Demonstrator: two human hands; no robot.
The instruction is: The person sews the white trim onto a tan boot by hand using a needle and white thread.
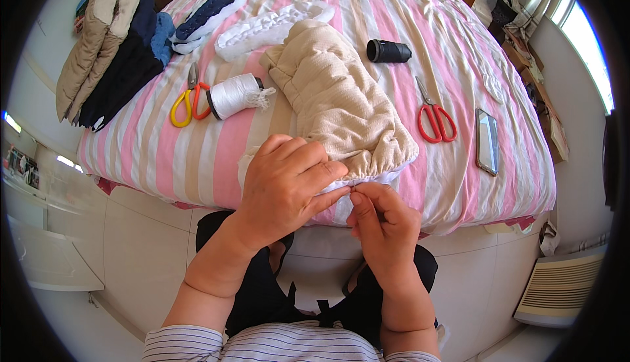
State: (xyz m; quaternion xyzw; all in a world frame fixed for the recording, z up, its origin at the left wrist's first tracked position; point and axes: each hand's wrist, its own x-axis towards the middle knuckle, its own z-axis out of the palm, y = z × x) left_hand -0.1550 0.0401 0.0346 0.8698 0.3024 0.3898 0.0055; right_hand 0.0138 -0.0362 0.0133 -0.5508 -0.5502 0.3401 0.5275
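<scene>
A padded beige fabric piece [339, 91] with a gathered, white-lined edge lies on the near part of the bed. My left hand [290, 185] grips that edge between thumb and fingers. Close against it, the thumb and forefinger of my right hand [386, 214] are pinched together at the white lining; whether a needle is between them is too small to tell. To the left lies a cone of white thread [235, 97], beside scissors with yellow and orange handles [189, 103]. A spool of black thread [389, 51] and red-handled scissors [436, 121] are on the right.
A smartphone [487, 141] lies near the bed's right side. White quilted strips [273, 27] and a navy piece [204, 17] are farther back. Folded beige and dark garments [93, 52] are stacked at the left edge. The striped bedspread [197, 165] is wrinkled on the right.
</scene>
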